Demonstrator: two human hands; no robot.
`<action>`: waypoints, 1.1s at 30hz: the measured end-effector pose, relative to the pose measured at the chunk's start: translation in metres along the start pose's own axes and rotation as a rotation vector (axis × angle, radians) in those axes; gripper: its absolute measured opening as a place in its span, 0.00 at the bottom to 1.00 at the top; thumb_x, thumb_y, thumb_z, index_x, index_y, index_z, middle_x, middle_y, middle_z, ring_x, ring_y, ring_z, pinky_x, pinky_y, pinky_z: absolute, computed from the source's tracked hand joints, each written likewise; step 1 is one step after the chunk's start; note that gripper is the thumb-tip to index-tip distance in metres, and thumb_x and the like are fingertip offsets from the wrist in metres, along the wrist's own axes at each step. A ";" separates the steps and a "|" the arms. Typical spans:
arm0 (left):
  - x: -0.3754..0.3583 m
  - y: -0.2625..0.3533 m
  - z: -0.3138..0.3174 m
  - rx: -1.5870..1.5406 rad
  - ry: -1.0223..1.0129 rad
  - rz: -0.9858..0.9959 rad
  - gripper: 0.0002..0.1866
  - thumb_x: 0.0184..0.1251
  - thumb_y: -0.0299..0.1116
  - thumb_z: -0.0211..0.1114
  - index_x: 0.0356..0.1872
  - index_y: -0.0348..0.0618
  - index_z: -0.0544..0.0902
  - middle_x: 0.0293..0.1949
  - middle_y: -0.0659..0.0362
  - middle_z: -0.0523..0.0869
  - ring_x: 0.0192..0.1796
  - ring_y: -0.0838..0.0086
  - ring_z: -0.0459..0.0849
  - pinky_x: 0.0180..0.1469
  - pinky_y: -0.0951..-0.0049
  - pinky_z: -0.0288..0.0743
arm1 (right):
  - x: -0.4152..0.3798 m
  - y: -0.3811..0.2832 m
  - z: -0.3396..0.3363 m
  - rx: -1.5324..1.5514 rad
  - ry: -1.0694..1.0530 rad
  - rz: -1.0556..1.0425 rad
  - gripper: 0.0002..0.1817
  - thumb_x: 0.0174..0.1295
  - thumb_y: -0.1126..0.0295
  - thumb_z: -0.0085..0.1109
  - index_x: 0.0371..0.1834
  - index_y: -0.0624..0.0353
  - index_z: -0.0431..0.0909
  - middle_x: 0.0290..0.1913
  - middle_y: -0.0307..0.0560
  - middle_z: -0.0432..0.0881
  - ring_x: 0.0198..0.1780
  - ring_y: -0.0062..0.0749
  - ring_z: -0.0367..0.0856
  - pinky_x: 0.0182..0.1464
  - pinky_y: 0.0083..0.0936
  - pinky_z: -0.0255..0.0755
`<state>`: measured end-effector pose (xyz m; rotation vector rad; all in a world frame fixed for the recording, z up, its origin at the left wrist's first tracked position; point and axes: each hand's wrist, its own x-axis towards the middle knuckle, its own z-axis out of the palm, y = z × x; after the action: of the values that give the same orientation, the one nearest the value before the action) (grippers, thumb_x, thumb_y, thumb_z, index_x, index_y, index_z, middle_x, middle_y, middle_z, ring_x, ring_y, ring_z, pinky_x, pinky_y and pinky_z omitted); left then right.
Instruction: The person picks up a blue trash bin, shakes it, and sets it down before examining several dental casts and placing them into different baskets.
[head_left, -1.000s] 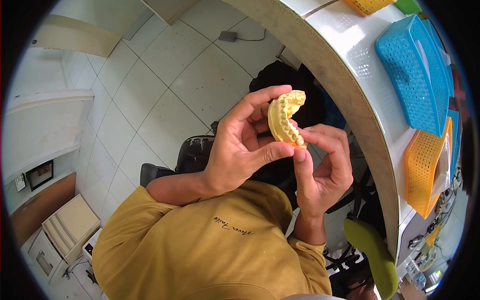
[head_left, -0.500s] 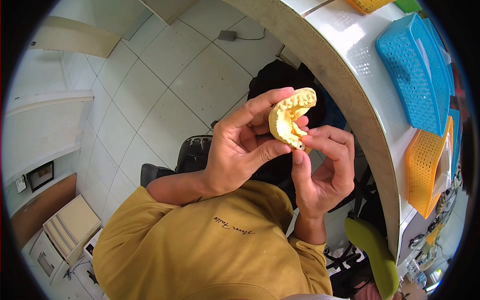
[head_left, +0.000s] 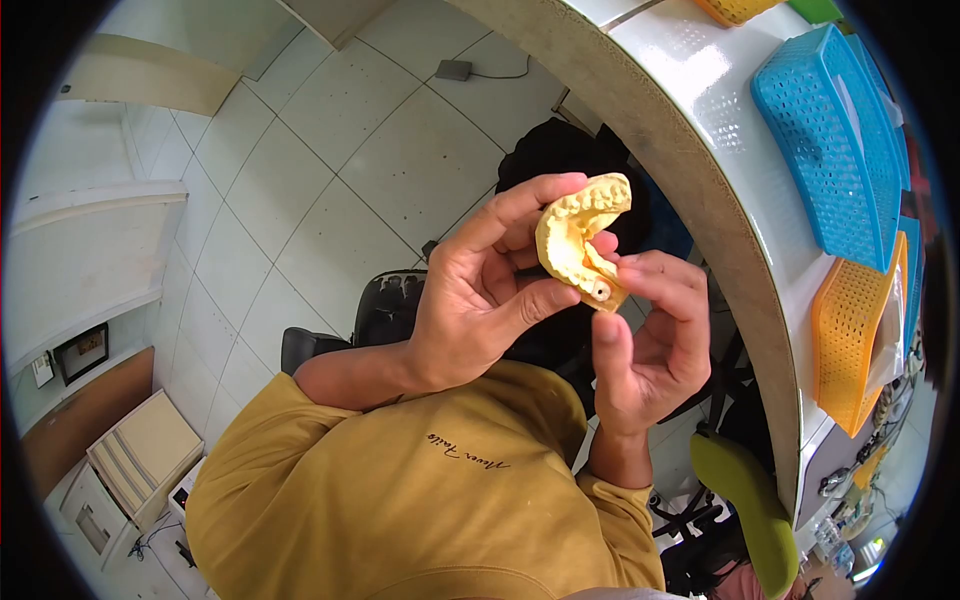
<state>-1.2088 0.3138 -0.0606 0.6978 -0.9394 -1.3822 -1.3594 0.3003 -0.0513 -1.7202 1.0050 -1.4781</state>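
Observation:
A pale yellow dental cast (head_left: 557, 246), a horseshoe arch with a row of moulded teeth, is held up in front of my chest. My left hand (head_left: 485, 265) grips it from the left, index finger along the top and thumb at the lower edge. At the lower right end of the arch sits a small whitish piece (head_left: 601, 291) with a dark hole in it. My right hand (head_left: 655, 335) is beside that end. Its index fingertip is right at the cast's edge, and the thumb stands apart just below, with a gap between them.
A curved white table (head_left: 690, 120) with a worn edge runs along the right, bearing a blue basket (head_left: 815, 140) and an orange basket (head_left: 845, 335). Below are a black chair (head_left: 385, 305), a green chair back (head_left: 740, 500) and tiled floor (head_left: 290, 190).
My right thumb has dropped away from the end of the cast, and the whitish piece with the hole now shows more fully. My left hand keeps its hold, the cast barely tilted.

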 end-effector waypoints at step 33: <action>0.001 0.001 0.001 -0.096 0.075 -0.047 0.34 0.61 0.25 0.72 0.66 0.37 0.65 0.70 0.45 0.67 0.63 0.68 0.78 0.61 0.68 0.79 | -0.009 0.004 -0.009 -0.016 -0.027 -0.012 0.19 0.48 0.74 0.77 0.43 0.64 0.80 0.40 0.53 0.82 0.40 0.34 0.82 0.42 0.25 0.77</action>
<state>-1.2091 0.3130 -0.0598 0.6975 -0.7970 -1.4234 -1.3695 0.3059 -0.0574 -1.7558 0.9962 -1.4539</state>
